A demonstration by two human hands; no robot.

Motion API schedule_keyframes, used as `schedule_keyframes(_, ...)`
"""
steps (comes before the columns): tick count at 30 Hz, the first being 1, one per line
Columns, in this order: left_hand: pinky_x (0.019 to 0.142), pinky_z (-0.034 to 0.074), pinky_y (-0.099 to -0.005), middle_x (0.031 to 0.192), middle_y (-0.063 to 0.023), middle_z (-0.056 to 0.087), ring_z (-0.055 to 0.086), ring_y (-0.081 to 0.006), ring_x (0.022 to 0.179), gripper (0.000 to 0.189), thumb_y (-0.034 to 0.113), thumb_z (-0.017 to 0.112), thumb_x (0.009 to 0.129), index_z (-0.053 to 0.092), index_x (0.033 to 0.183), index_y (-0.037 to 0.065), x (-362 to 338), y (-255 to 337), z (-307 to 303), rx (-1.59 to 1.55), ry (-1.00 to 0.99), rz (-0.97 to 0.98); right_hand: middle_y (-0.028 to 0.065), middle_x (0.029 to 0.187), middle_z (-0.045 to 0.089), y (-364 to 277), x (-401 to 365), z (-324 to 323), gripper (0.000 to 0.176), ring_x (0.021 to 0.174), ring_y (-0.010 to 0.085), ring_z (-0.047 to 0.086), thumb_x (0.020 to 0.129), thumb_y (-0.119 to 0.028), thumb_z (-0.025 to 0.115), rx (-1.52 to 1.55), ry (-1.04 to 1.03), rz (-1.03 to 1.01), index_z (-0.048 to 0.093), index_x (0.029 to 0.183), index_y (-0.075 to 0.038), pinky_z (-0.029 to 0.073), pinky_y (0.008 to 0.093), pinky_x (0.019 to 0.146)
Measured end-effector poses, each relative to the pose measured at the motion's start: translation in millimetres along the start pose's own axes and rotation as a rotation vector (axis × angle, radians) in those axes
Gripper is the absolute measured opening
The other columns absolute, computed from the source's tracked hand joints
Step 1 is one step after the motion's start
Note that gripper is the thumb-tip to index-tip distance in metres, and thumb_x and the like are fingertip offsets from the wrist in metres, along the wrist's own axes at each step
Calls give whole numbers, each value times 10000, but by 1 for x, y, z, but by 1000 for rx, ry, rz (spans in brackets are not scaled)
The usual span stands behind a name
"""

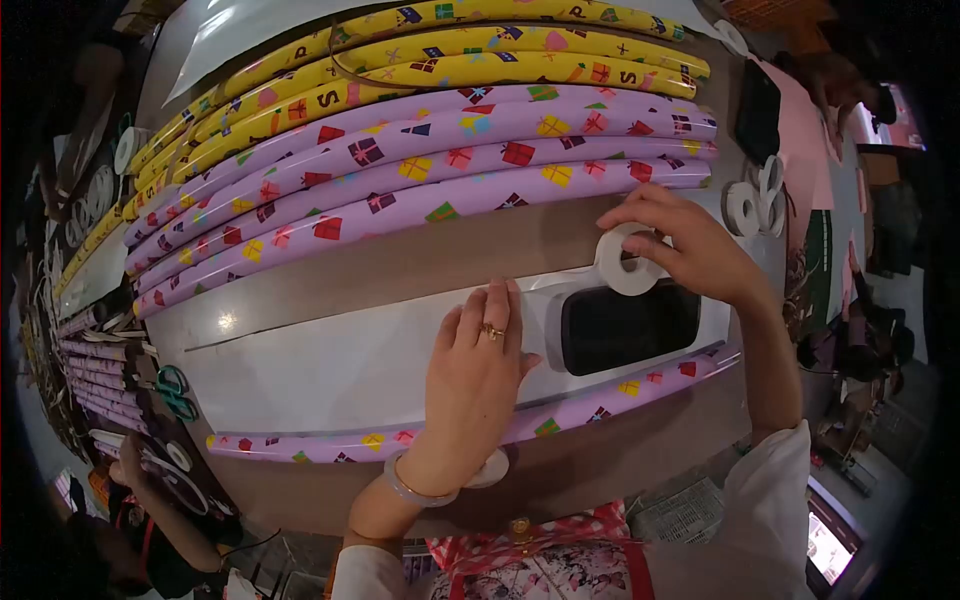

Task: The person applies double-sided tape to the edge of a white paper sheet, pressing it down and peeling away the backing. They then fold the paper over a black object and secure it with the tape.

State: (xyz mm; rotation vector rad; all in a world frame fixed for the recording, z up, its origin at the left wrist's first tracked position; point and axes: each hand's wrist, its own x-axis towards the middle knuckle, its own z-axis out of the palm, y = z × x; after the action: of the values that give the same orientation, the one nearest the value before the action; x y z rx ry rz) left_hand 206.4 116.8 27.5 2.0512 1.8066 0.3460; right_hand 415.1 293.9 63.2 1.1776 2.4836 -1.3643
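Note:
A partly rolled sheet [310, 375], white side up, lies on the table, with its purple gift-patterned roll [580, 410] along the near edge. My left hand [475, 370] rests flat on the white sheet, fingers stretched out and holding nothing. In my right hand [680, 235] a roll of white tape [610, 265] is gripped between thumb and fingers, above the sheet's far edge. A black phone [630, 330] lies on the sheet just below the tape. Part of another white roll [490, 470] shows beside my left wrist.
Several purple rolls [400, 180] and yellow rolls [460, 70] lie across the table's far side. Tape rolls [742, 208] and a dark flat object [757, 110] sit at the right. Green scissors [175, 392] lie at the left. Other people's arms [165, 515] show at the sides.

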Motion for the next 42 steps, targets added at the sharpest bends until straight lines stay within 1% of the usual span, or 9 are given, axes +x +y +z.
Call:
schedule_keyframes(7,978,442,-385,1317,-129,442,496,-286,1171,769,235,793,690,470,1334,-35,0,2,4,48,17,3,84,1076,617,2,-4,16,202,1003,281,586,865,-66,628,-44,244,-61,655,1065,-58,457,361,892)
schedule_keyframes(10,969,447,-379,1298,-124,461,505,-280,1160,783,234,799,677,469,1333,-38,1,4,2,77,-2,-10,90,1038,609,1,-19,27,198,964,287,594,832,-72,671,-217,470,-163,657,1028,-52,464,367,869)
schedule_keyframes(12,967,448,-376,1296,-124,465,508,-279,1156,785,237,800,673,471,1330,-42,1,4,2,79,1,-4,97,967,608,-12,-43,32,199,914,287,599,803,-131,713,-247,567,-115,669,989,-78,463,380,786)
schedule_keyframes(15,967,447,-374,1307,-128,464,511,-279,1151,794,245,802,666,474,1325,-51,0,3,3,86,22,6,80,1069,581,-26,-75,47,403,986,291,569,729,-279,780,-425,385,-139,648,1071,-110,404,429,893)
schedule_keyframes(16,968,446,-374,1319,-131,458,511,-279,1150,800,250,802,662,475,1324,-57,0,3,3,90,35,17,88,1163,545,-17,-82,52,559,1079,286,527,690,-333,799,-493,326,-102,605,1159,-97,361,450,952)
schedule_keyframes(22,970,443,-387,1345,-140,442,508,-287,1153,863,281,816,627,466,1334,-69,-1,4,4,83,20,9,127,1290,476,3,-88,58,834,1231,300,433,594,-357,837,-471,225,17,495,1291,-53,304,446,1052)
schedule_keyframes(25,973,442,-393,1344,-139,442,504,-291,1162,885,288,825,607,467,1334,-69,-1,6,7,118,28,0,124,1297,477,6,-87,56,848,1241,310,430,580,-333,846,-333,212,20,489,1300,-61,291,454,1071)
schedule_keyframes(38,984,442,-396,1325,-132,434,501,-286,1170,918,298,842,579,464,1336,-57,-2,8,10,132,43,-8,120,1288,489,6,-94,40,711,1214,313,453,655,-304,805,-360,45,-52,511,1261,-77,311,449,1054)
schedule_keyframes(42,981,446,-395,1332,-134,428,499,-284,1167,918,311,840,581,467,1334,-57,-2,6,10,125,40,-7,120,1190,554,11,-87,35,458,1122,319,519,766,-231,743,-262,111,-77,567,1152,-61,385,416,984)
